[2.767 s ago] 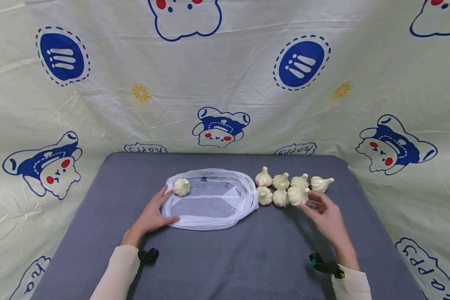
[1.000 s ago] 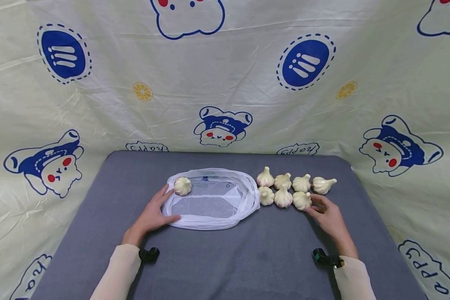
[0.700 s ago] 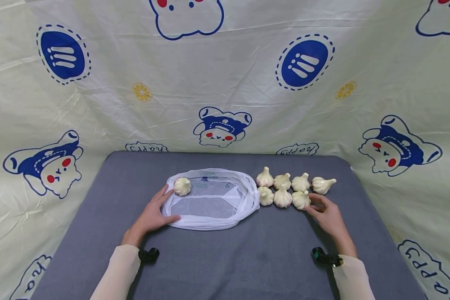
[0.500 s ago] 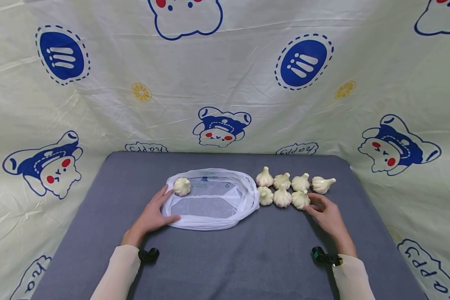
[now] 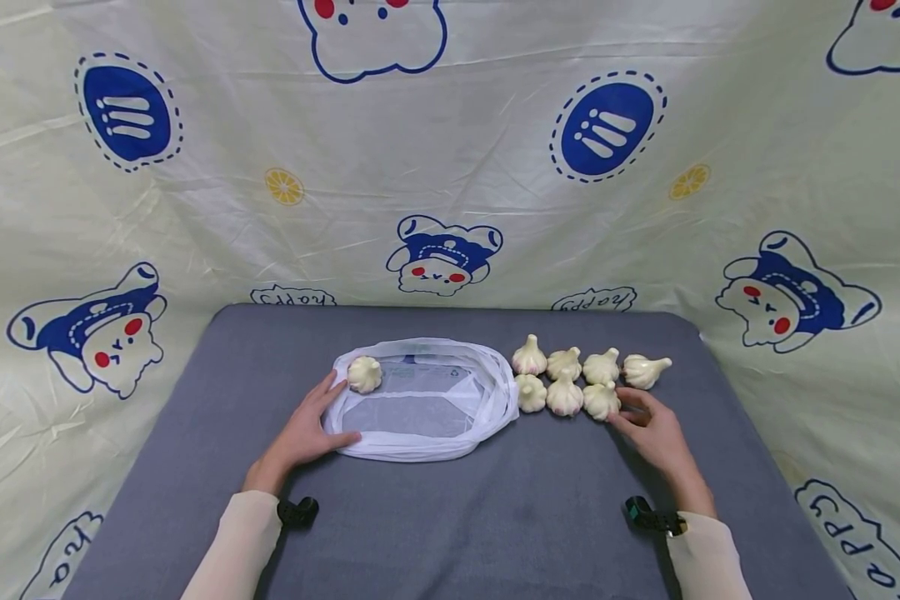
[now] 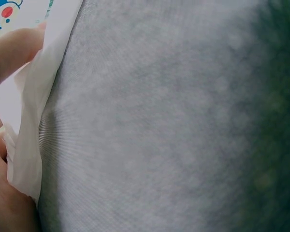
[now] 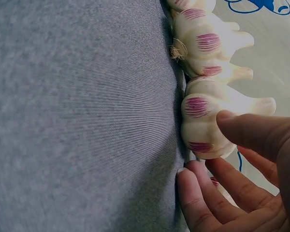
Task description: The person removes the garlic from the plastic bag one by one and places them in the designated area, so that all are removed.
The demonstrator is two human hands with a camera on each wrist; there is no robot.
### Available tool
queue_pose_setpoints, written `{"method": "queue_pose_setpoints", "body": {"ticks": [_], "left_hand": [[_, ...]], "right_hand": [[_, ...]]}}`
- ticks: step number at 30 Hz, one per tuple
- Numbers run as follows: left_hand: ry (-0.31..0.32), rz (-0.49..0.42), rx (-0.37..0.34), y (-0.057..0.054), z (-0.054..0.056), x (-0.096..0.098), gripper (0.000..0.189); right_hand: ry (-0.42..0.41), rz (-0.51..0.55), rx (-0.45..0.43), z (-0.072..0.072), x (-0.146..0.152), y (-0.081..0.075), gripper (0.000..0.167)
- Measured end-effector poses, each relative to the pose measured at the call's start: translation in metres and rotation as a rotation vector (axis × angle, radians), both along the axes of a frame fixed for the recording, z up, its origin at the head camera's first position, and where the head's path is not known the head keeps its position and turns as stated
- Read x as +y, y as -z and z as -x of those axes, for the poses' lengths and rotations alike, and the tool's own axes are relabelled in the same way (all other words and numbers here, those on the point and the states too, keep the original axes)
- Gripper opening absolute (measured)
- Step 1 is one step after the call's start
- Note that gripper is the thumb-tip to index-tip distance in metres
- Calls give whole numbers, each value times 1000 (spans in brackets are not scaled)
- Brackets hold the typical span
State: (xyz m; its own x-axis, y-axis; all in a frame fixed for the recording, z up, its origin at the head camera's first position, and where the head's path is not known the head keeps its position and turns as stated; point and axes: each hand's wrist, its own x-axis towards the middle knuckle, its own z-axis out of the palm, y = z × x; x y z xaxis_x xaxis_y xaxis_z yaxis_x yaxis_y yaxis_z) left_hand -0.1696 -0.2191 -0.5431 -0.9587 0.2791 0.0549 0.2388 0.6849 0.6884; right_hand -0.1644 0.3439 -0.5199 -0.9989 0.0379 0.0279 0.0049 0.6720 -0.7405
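Note:
A white plastic bag [image 5: 412, 447] lies spread with its mouth rolled back into an oval rim. My left hand [image 5: 303, 429] grips its left end, thumb over the rim; the left wrist view shows bag film [image 6: 31, 125] between thumb and fingers. One garlic bulb [image 5: 363, 375] sits inside the bag at that end. With thumb and fingers my right hand [image 5: 656, 433] pinches a garlic bulb [image 5: 602, 402] at the right end of the front row, low at the table. In the right wrist view the thumb rests on this purple-streaked bulb [image 7: 205, 121], the fingers below it.
Several more garlic bulbs [image 5: 565, 396] stand in two rows against the bag's right end. The rightmost back bulb [image 5: 645, 372] lies on its side. A grey cloth covers the table [image 5: 480, 525]; a printed curtain [image 5: 450, 150] hangs behind.
Since the oldest frame, my right hand has brought its garlic bulb slightly down and right, into the front row. Over the last second both hands have stayed still.

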Motion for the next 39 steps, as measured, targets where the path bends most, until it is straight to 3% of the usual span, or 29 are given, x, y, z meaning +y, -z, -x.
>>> {"method": "queue_pose_setpoints", "body": {"ticks": [10, 26, 39], "left_hand": [[-2, 6, 2, -2, 0, 1, 95], [-1, 6, -12, -1, 0, 1, 94], [-7, 13, -26, 1, 0, 0, 95]], "right_hand": [[-1, -112, 37, -11, -6, -15, 60], [-81, -187, 68, -27, -47, -62, 70], [-267, -180, 105, -17, -102, -61, 79]]}}
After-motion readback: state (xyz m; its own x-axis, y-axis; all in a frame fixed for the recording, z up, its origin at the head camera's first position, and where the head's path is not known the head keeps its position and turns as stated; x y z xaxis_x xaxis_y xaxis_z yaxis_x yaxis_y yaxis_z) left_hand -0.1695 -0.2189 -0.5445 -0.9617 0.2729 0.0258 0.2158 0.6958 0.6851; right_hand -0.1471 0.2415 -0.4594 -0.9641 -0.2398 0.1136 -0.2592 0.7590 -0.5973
